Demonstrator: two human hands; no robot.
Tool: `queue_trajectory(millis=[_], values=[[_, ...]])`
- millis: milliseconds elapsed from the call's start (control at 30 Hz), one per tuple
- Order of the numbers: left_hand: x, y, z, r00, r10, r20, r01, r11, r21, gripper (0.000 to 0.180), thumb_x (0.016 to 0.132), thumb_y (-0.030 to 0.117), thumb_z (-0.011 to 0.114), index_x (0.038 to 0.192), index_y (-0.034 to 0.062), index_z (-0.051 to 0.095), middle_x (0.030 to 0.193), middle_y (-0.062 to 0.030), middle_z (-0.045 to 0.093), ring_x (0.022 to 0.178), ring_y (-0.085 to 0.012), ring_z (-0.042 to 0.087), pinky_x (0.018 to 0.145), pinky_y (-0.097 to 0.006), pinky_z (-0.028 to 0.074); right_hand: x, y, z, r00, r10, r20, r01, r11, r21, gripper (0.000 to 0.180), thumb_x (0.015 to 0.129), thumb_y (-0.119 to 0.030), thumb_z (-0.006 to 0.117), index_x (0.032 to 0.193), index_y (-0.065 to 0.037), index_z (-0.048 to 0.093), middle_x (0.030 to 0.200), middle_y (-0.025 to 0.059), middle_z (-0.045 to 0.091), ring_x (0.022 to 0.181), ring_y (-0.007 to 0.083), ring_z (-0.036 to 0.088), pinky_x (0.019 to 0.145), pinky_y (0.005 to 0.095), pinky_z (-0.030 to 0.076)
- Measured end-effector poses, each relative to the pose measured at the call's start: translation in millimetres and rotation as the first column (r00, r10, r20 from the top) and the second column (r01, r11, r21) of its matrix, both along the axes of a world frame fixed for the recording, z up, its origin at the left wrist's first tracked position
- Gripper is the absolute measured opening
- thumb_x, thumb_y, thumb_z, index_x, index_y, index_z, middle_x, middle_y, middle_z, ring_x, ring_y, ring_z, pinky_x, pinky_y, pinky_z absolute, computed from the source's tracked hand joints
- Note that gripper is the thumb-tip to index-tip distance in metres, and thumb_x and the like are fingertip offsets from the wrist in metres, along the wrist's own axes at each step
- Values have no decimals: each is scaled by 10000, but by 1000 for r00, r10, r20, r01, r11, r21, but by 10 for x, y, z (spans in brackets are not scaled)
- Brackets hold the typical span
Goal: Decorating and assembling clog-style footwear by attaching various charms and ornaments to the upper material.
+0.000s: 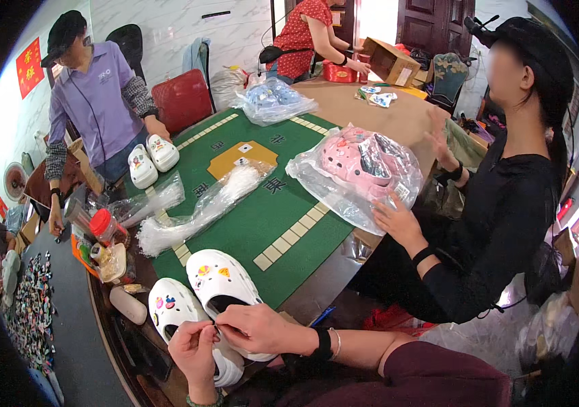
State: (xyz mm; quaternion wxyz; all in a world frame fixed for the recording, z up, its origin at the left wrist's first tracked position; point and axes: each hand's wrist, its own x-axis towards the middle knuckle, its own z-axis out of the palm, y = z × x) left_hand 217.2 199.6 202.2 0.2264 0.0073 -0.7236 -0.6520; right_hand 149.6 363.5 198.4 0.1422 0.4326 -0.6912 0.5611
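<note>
Just in front of me, a pair of white clogs with colourful charms stands at the table's near edge: the left clog [171, 305] and the right clog [220, 273]. Over their openings my two hands meet, fingertips close together. My left hand [196, 356] is closed in a pinch. Opposite it, my right hand [259, 330] also pinches, thumb against forefinger. A tiny dark bit shows between the fingertips, too small to name. My hands cover part of the clogs' heels.
The green mat [283, 271] bears a bag of thin clear strips [215, 200]. A bag of pink clogs [357, 163] lies near a co-worker at right. Another co-worker holds white clogs [154, 159]. Jars [107, 227] and an oval case [128, 305] stand left; many small charms [31, 312] lie farther left.
</note>
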Motion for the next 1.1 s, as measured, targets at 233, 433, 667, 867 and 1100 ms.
queue_trajectory(millis=[233, 433, 667, 867, 1100], values=[[24, 21, 21, 997, 61, 51, -65, 995, 70, 20, 911, -49, 668, 930, -54, 665, 805, -54, 632, 650, -93, 621, 604, -211, 513, 25, 7, 13, 999, -28, 35, 29, 999, -40, 184, 876, -63, 678, 1048, -42, 619, 804, 94, 607, 625, 264, 609, 548, 365, 479], [-6, -20, -50, 999, 44, -7, -44, 999, -6, 58, 957, 26, 652, 976, -29, 653, 771, -33, 655, 626, -69, 599, 567, -186, 450, 7, -5, 15, 1000, -18, 7, 18, 1000, 0, 167, 866, -52, 674, 1021, -26, 619, 819, 111, 611, 679, 303, 625, 585, 386, 496], [13, -1, -35, 1000, 28, -13, -28, 999, -17, 54, 957, 24, 650, 978, -26, 648, 773, -33, 655, 624, -64, 592, 566, -182, 446, 23, -7, -3, 1000, -17, 13, 17, 1000, -3, 166, 860, -51, 675, 1015, -25, 620, 831, 117, 621, 710, 317, 642, 606, 397, 510], [8, 66, -5, 995, 90, -36, -92, 995, -42, 44, 956, 15, 635, 968, -27, 643, 783, -40, 656, 637, -66, 595, 565, -189, 446, 22, 38, 11, 999, -35, 26, 36, 999, -16, 167, 864, -60, 676, 1021, -38, 624, 827, 118, 620, 713, 322, 645, 613, 398, 516], [-3, -15, 70, 996, 77, 47, -67, 979, -192, 38, 882, -29, 696, 920, -25, 692, 802, -54, 671, 705, -98, 627, 665, -235, 515, -12, 38, 137, 998, -24, 65, 15, 991, 136, 148, 845, -121, 688, 987, -82, 668, 821, 127, 636, 719, 332, 656, 627, 400, 532]])
